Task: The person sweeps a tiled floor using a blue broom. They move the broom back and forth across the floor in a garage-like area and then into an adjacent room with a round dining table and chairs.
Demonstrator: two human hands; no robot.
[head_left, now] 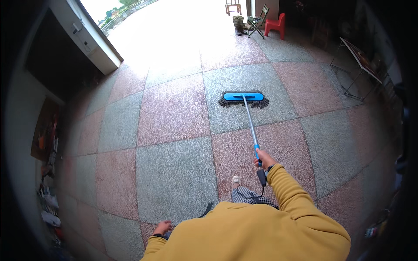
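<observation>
My right hand is wrapped round the blue grip of a flat dust mop, at the top of its silver pole. The mop's blue head lies on the floor ahead of me, with a grey fringe spreading round its edges. A dark device with a cable hangs at my right wrist. Down by my left side, my left hand hangs away from the mop, its fingers loosely bent and slightly apart, with nothing visible in them. One light shoe of mine shows below the pole.
Pink and grey pebbled squares pave the floor. Beyond a wide, bright doorway is daylight. At the far right stand boots, a folding chair and a red plastic chair. A thin-legged folding stand is nearer on the right; clutter lines the left wall.
</observation>
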